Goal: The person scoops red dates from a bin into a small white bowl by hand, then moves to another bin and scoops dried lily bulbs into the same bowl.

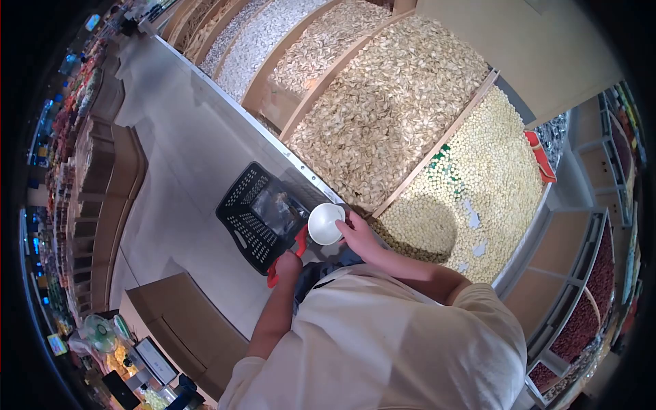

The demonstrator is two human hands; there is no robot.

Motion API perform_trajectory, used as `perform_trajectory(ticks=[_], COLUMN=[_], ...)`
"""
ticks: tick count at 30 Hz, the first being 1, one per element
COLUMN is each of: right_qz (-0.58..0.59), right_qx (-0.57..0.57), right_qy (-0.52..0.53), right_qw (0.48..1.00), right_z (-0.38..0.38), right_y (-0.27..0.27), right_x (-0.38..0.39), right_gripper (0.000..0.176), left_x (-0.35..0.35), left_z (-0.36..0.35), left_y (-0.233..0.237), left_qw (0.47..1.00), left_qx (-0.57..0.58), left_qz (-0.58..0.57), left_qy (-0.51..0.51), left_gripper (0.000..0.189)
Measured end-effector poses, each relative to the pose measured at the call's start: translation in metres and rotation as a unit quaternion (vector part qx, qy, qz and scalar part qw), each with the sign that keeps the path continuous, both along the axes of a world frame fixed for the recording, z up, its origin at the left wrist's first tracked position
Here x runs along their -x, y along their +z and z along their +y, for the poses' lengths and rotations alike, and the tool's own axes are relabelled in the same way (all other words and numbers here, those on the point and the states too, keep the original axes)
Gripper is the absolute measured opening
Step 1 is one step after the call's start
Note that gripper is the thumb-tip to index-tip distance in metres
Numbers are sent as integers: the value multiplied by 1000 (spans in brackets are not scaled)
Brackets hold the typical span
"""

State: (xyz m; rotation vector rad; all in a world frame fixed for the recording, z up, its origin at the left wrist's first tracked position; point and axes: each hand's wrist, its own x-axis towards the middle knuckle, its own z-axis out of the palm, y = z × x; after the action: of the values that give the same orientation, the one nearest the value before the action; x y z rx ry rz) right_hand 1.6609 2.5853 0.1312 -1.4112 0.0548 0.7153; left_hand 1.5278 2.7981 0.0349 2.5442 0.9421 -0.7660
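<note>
My right hand (359, 238) is closed on the rim of a small white bowl (324, 225), its thumb and fingers on the side nearest me. The bowl's inside faces up and nothing shows in it. Lower and to the left, my left hand (288, 265) grips the red handle (301, 240) of a black plastic shopping basket (251, 236). Clear plastic bags (277, 210) lie inside the basket; their contents are hard to make out. The bowl is beside the basket's right edge, close to the front of the bins.
Ahead is a wooden bin of flat, pale dried slices (389, 96); to its right, a bin of small round cream-coloured pieces (471, 184). A red object (541, 157) stands at that bin's far edge. A brown cardboard box (184, 328) is at lower left, shelves (102, 205) beyond the aisle.
</note>
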Motion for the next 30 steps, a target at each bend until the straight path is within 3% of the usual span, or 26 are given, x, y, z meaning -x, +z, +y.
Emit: perform_trajectory(ticks=[4,10,15,17,21,30], right_qz=[-4,60,78,94,143,139], right_qx=[24,61,56,2,38,47], right_qy=[-2,-116,-186,-206,-261,-354], right_qw=[1000,990,978,974,954,924], right_z=[16,49,76,84,97,79], right_y=[8,23,32,33,34,38], right_x=[-21,-35,-19,-6,3,3], right_gripper=[38,29,27,28,29,31], left_x=[-19,-32,-49,-50,-51,-73], left_z=[27,72,103,119,145,203], left_y=[5,-5,17,9,12,0], left_qw=[1000,1000,998,997,996,995], left_qx=[1,24,44,52,55,41], left_qz=[-16,-19,-9,8,33,19], left_qy=[-3,-4,-36,-50,-55,-84], left_gripper=[23,25,28,28,27,28])
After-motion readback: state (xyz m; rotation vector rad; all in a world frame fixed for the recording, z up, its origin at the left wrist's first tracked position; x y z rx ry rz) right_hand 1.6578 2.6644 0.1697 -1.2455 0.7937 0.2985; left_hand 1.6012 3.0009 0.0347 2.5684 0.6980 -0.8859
